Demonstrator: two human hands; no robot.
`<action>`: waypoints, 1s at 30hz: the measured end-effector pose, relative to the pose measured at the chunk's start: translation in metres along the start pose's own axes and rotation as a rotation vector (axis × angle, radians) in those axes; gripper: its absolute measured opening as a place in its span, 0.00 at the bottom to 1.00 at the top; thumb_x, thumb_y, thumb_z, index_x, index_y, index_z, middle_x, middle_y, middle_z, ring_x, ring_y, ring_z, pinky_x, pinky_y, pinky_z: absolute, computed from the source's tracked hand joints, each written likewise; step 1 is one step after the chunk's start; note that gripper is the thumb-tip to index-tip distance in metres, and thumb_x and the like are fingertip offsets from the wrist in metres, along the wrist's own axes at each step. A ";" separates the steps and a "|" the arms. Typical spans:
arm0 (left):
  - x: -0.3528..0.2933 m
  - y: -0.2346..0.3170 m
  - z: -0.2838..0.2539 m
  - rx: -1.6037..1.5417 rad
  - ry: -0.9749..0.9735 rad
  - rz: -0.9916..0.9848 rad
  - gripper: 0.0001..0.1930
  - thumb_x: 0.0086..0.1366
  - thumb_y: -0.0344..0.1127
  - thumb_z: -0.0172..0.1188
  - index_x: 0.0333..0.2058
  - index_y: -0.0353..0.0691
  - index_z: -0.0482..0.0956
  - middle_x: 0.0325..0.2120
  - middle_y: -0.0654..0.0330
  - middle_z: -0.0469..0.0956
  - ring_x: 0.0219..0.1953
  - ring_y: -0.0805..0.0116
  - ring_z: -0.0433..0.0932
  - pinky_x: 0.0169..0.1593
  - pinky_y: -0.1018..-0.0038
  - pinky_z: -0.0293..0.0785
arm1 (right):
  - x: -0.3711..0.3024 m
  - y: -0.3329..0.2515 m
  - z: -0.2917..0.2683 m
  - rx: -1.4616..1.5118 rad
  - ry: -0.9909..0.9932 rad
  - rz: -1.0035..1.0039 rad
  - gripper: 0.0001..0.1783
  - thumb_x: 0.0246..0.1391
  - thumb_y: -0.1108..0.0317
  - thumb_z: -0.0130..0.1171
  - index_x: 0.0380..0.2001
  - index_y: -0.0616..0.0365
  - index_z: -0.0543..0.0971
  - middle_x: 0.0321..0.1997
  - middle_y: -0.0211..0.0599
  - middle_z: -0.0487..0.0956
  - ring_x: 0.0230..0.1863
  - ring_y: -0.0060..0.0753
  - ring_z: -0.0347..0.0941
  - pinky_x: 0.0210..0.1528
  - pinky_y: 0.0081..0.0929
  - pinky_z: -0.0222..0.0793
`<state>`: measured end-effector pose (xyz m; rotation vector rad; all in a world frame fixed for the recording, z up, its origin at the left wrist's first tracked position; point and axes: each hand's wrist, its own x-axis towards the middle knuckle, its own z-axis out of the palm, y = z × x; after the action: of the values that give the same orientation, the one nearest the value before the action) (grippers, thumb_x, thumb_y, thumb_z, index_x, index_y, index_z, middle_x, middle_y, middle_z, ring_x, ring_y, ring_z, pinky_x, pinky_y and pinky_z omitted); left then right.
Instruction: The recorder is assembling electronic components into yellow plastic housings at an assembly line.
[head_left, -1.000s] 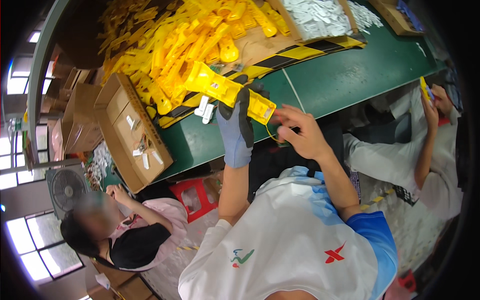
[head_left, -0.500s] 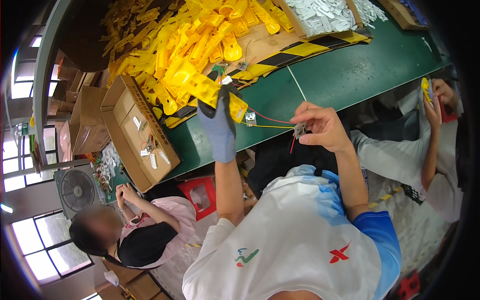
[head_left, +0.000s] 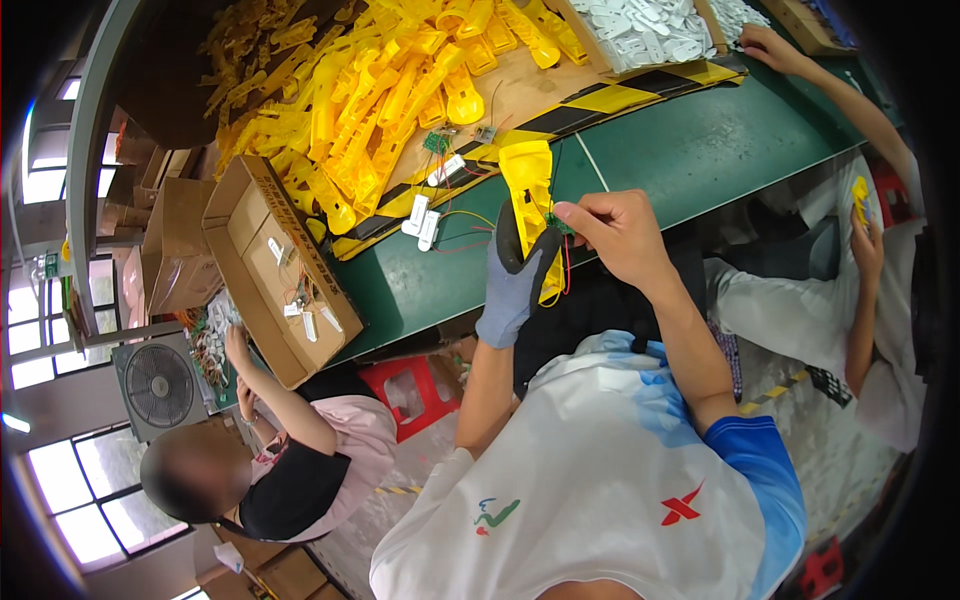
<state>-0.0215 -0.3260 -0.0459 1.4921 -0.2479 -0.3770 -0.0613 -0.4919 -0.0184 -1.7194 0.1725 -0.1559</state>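
Observation:
My left hand (head_left: 518,270), in a grey-and-black glove, grips a long yellow plastic shell (head_left: 528,172) upright above the front edge of the green bench. Bare, my right hand (head_left: 622,238) is closed at the shell's right side, pinching a small green circuit board (head_left: 559,224) with thin wires. Red and yellow wires hang by the shell, and their far ends are partly hidden by the glove. White plastic pieces (head_left: 422,224) with wires lie on the bench just left of my left hand. Behind them rests another white piece (head_left: 446,170) near a second green board (head_left: 436,142).
Loose yellow shells (head_left: 370,110) are heaped at the back left, behind black-and-yellow tape (head_left: 600,98). An open cardboard box (head_left: 232,225) stands left. White parts (head_left: 640,30) fill a box at the back. One co-worker (head_left: 310,440) sits left; another's hand (head_left: 775,48) rests far right.
My left hand has moved right and turned the shell upright. My right hand has gone from a small square wired part to the green board at the shell. The right co-worker's arm now reaches over the bench.

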 end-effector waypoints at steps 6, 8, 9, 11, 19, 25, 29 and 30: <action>0.001 -0.017 0.006 -0.052 0.111 0.014 0.22 0.65 0.30 0.57 0.57 0.36 0.67 0.40 0.60 0.75 0.39 0.74 0.75 0.42 0.76 0.73 | -0.001 0.012 0.005 -0.002 0.051 0.007 0.07 0.55 0.69 0.64 0.31 0.64 0.82 0.26 0.30 0.81 0.25 0.14 0.73 0.29 0.15 0.69; 0.002 -0.018 0.005 -0.066 0.109 0.038 0.23 0.66 0.30 0.56 0.58 0.37 0.66 0.39 0.61 0.75 0.37 0.75 0.76 0.39 0.77 0.74 | -0.001 0.017 0.003 0.124 0.023 0.053 0.07 0.55 0.71 0.64 0.33 0.64 0.82 0.28 0.30 0.81 0.26 0.14 0.73 0.30 0.14 0.70; 0.004 -0.020 0.002 -0.068 0.078 0.019 0.22 0.66 0.33 0.56 0.57 0.37 0.66 0.38 0.61 0.75 0.35 0.74 0.77 0.37 0.76 0.75 | -0.001 0.019 0.001 0.204 0.000 0.078 0.08 0.55 0.70 0.64 0.34 0.64 0.82 0.29 0.31 0.82 0.28 0.15 0.75 0.32 0.15 0.72; 0.003 -0.015 0.002 -0.071 0.047 -0.001 0.21 0.67 0.35 0.57 0.56 0.38 0.67 0.36 0.60 0.75 0.33 0.73 0.78 0.34 0.76 0.77 | -0.001 0.021 -0.001 0.282 -0.023 0.103 0.08 0.55 0.70 0.64 0.35 0.65 0.82 0.30 0.32 0.82 0.29 0.16 0.76 0.33 0.16 0.74; -0.007 -0.029 0.000 -0.377 -0.052 -0.286 0.26 0.72 0.58 0.42 0.53 0.41 0.67 0.33 0.54 0.78 0.27 0.63 0.81 0.28 0.69 0.81 | 0.006 0.013 0.001 0.336 -0.048 0.070 0.08 0.54 0.71 0.66 0.35 0.65 0.82 0.31 0.31 0.82 0.31 0.16 0.77 0.35 0.14 0.73; -0.006 -0.034 -0.008 -0.433 -0.101 -0.311 0.22 0.73 0.52 0.45 0.52 0.39 0.68 0.35 0.56 0.77 0.29 0.66 0.81 0.29 0.71 0.80 | 0.005 0.015 0.008 0.102 0.085 -0.119 0.08 0.52 0.70 0.68 0.32 0.65 0.84 0.29 0.31 0.83 0.29 0.15 0.76 0.35 0.15 0.72; -0.006 -0.045 -0.006 -0.422 -0.121 -0.280 0.23 0.73 0.54 0.42 0.50 0.39 0.69 0.31 0.53 0.78 0.27 0.63 0.81 0.29 0.70 0.80 | 0.004 0.016 0.010 0.125 0.077 -0.113 0.07 0.51 0.70 0.68 0.31 0.64 0.84 0.29 0.32 0.83 0.29 0.15 0.76 0.35 0.15 0.72; -0.005 -0.047 -0.006 -0.392 -0.107 -0.275 0.25 0.73 0.56 0.40 0.48 0.39 0.70 0.28 0.50 0.80 0.25 0.60 0.81 0.27 0.68 0.80 | 0.004 0.015 0.011 0.106 0.092 -0.114 0.07 0.51 0.70 0.68 0.31 0.64 0.84 0.28 0.32 0.83 0.29 0.15 0.76 0.34 0.15 0.71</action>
<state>-0.0284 -0.3199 -0.0926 1.1205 -0.0459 -0.6863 -0.0556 -0.4849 -0.0350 -1.6179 0.1319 -0.3232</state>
